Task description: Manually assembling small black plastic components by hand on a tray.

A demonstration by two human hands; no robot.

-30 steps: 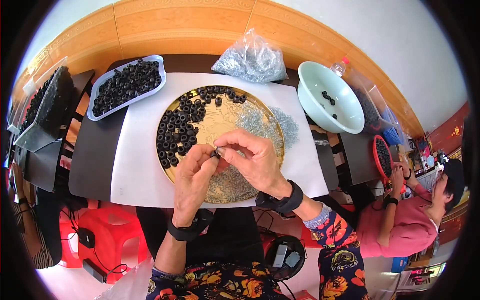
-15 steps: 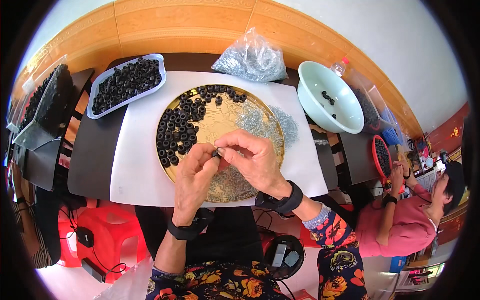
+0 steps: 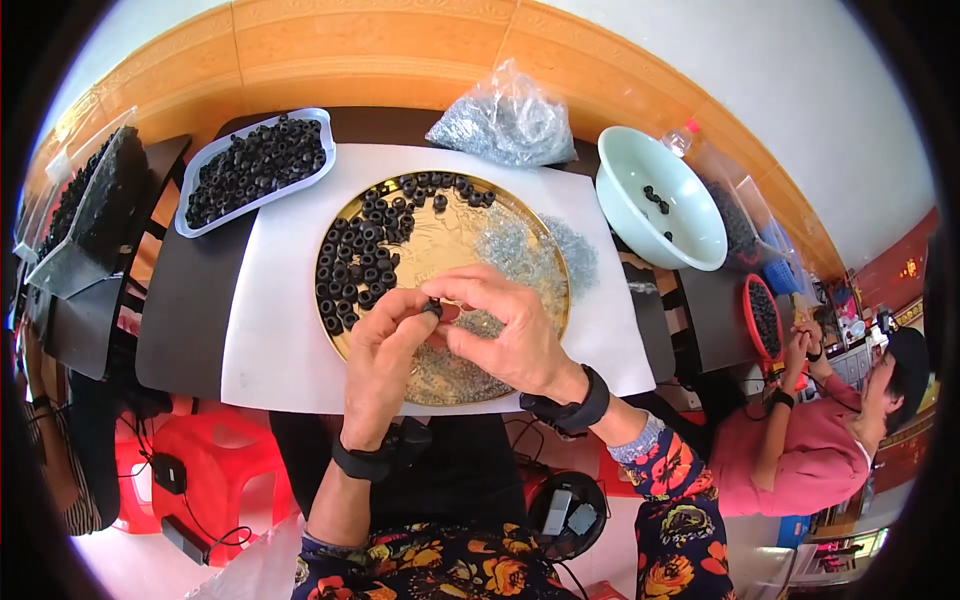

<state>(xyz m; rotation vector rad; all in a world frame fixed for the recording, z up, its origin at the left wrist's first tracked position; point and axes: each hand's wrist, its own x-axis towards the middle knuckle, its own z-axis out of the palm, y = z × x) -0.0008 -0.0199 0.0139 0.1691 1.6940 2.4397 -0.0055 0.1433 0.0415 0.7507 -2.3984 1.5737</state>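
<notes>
Over the near part of a round gold tray, my left hand pinches a small black ring-shaped piece between thumb and fingertips. Close beside it, my right hand has its index fingertip at the piece, with the thumb set apart below. Whether anything tiny sits between the right fingers is hidden. Several black ring-shaped pieces lie on the tray's left and far side, their holes showing. Small silvery pieces are spread over its right side and spill onto the white sheet; more lie beneath my hands.
A pale blue tray heaped with black pieces stands far left. At the back is a clear bag of silvery pieces. A pale green basin holds a few black pieces. Another person works at the right beside a red basket.
My right thumb has come away from the black piece and dropped lower, widening the gap to the index finger. The left hand keeps its pinch, almost in place.
</notes>
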